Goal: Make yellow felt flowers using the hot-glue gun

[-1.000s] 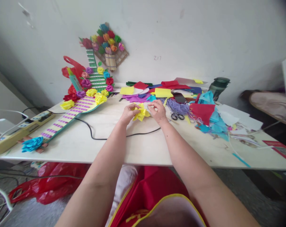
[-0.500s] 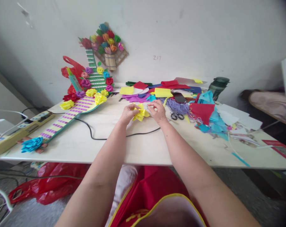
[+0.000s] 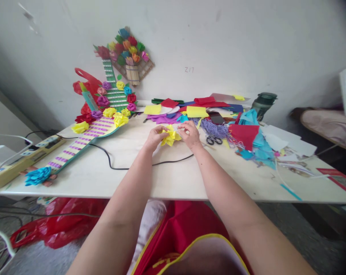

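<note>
A yellow paper flower [image 3: 170, 136] with pointed, spread petals is held just above the table in front of me. My left hand [image 3: 156, 136] pinches its left side between thumb and fingers. On the flower's right, my right hand [image 3: 191, 133] has its thumb and fingertips pressed together close to the petals. Something small and pale shows by those fingertips, too small to make out. Black-handled scissors [image 3: 214, 140] lie to the right of my right hand, beside a bundle of purple paper strands [image 3: 214, 129].
Paper sheets [image 3: 197, 112] are piled along the wall. A guitar-shaped piece with paper flowers [image 3: 88, 139] stands left, near a power strip [image 3: 29, 156]. A black cable [image 3: 119, 168] crosses the table under my forearms. Blue paper scraps [image 3: 260, 147] and a dark bottle [image 3: 264, 105] are right.
Both hands stay at the flower in nearly the same pose. The flower seems turned slightly. The whole view has shifted a little.
</note>
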